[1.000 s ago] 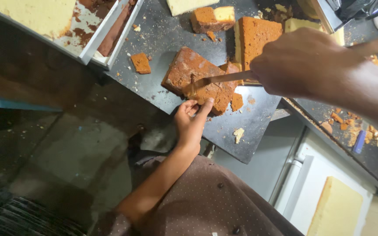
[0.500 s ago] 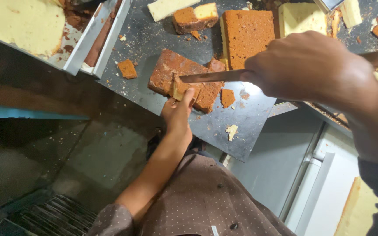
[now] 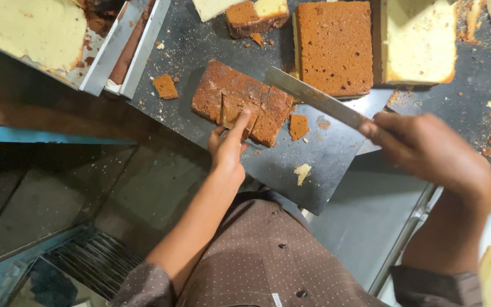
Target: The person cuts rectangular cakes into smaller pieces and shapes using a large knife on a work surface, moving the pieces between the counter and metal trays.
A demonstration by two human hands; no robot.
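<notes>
- The left hand (image 3: 229,149) reaches up to the dark brown, crusted slab of cake (image 3: 240,102) lying on the black, crumb-strewn worktop (image 3: 200,40), fingers spread and fingertips pressing on its near edge; it pins the slab rather than closing round it.
- The right hand (image 3: 433,150) is clenched around the handle of a long serrated steel knife (image 3: 313,98), whose blade slants up-left with its tip over the slab's far corner.
- A cut line already shows in the slab just beside the left fingertips, so, by my read, this is the portioning step, blade between strokes.
- The next stroke calls for the blade to be set square to the slab and kept well off those holding fingers.
- Nearby: a small cut brown cake cube (image 3: 165,86) to the left, a larger brown sponge block (image 3: 332,45) beyond the knife, and a pale yellow cake block (image 3: 419,42) beside that.
</notes>
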